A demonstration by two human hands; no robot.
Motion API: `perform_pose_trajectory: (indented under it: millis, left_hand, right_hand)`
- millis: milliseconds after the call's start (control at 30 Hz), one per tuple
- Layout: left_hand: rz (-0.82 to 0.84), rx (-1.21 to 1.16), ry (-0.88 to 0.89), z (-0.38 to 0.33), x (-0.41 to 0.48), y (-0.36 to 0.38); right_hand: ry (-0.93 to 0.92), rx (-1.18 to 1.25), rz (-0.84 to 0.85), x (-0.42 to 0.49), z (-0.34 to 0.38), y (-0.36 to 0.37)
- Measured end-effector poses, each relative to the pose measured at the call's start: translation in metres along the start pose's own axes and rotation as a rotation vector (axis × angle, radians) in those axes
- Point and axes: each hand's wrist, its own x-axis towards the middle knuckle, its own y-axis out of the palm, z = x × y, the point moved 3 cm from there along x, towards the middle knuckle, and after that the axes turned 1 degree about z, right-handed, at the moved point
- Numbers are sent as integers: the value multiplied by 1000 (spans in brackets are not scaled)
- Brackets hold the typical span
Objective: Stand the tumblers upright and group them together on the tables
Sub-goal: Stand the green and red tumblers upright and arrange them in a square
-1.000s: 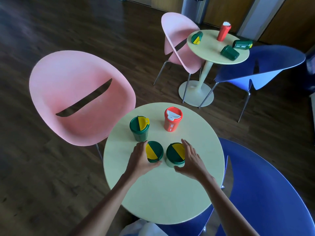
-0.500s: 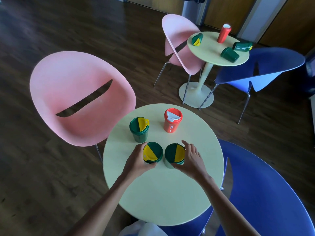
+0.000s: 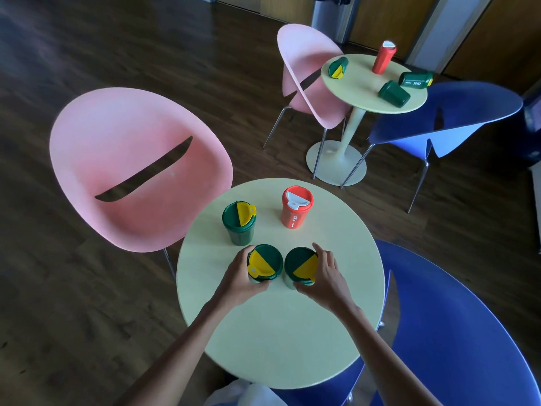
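On the near round table point(image 3: 281, 332) several tumblers stand upright. My left hand point(image 3: 238, 276) grips a green tumbler with a yellow-and-green lid point(image 3: 265, 262). Beside it my right hand point(image 3: 328, 273) grips a second green tumbler point(image 3: 300, 263); the two nearly touch. Behind them stand a third green tumbler point(image 3: 238, 222) and a red tumbler with a white lid flap point(image 3: 296, 210). On the far round table point(image 3: 363, 86) a red tumbler point(image 3: 383, 57) stands upright, while three green tumblers lie on their sides: one at the left point(image 3: 338, 66), one in the middle point(image 3: 393, 93), one at the right point(image 3: 415, 79).
A pink chair point(image 3: 131, 171) stands left of the near table and a blue chair point(image 3: 456, 332) at its right. The far table has a pink chair point(image 3: 310, 74) at its left and a blue chair point(image 3: 456, 115) at its right. Dark wooden floor lies all around.
Both hands have drawn their green tumblers a little closer together and turned them; the lids' yellow halves now face differently. The other tumblers have not moved.
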Motion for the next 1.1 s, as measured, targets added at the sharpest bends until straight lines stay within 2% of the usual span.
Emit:
perform_pose_trajectory:
  millis: [133, 733, 800, 867, 1000, 1067, 1100]
  left_hand:
    - [71, 6, 9, 1, 5, -2]
    - [95, -7, 9, 8, 8, -3]
    - [52, -12, -19, 8, 7, -5]
    - [-59, -11, -3, 4, 9, -12]
    - [-371, 108, 199, -11, 31, -41]
    - [-411, 225, 202, -15, 54, -58]
    - [-364, 296, 169, -16, 67, -65]
  right_hand:
    - [31, 26, -12, 0, 1, 2]
    - [41, 53, 3, -1, -3, 4]
    - [51, 61, -24, 0, -2, 2]
    - [53, 87, -67, 5, 0, -2]
    - [18, 74, -131, 35, 10, -22]
    - [-8, 16, -138, 61, 17, -35]
    - [-20, -21, -126, 76, 20, -41]
